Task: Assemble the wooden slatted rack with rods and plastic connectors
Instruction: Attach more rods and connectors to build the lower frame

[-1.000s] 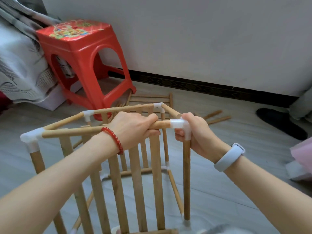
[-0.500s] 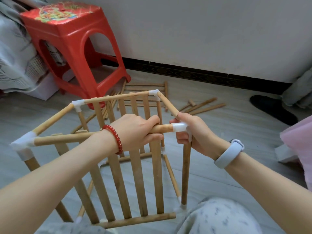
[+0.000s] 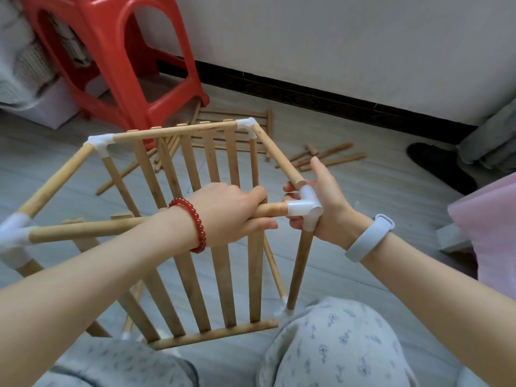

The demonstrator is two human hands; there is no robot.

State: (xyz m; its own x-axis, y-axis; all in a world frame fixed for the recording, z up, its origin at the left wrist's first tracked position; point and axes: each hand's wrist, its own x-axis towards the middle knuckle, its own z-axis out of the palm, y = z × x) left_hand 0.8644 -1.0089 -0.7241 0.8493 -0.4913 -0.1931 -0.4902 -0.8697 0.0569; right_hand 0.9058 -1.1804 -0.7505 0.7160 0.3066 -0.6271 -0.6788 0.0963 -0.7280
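The rack (image 3: 195, 219) stands on the floor (image 3: 349, 196) just in front of the person's knees (image 3: 335, 344). Behind it to the left sits the stool (image 3: 111, 51), against the wall (image 3: 335, 37). A spare slatted panel (image 3: 237, 118) lies flat behind the rack, and loose rods (image 3: 326, 157) lie behind it to the right. A shoe (image 3: 441, 166) lies farther right. Both hands meet at the rack's near right corner connector (image 3: 305, 208).

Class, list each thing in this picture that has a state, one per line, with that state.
Left hand: grips the near top rod.
Right hand: holds the white corner connector.
Right top rod: end just outside the connector, not seated.
Red stool: upright.
Spare rods: loose on the floor.
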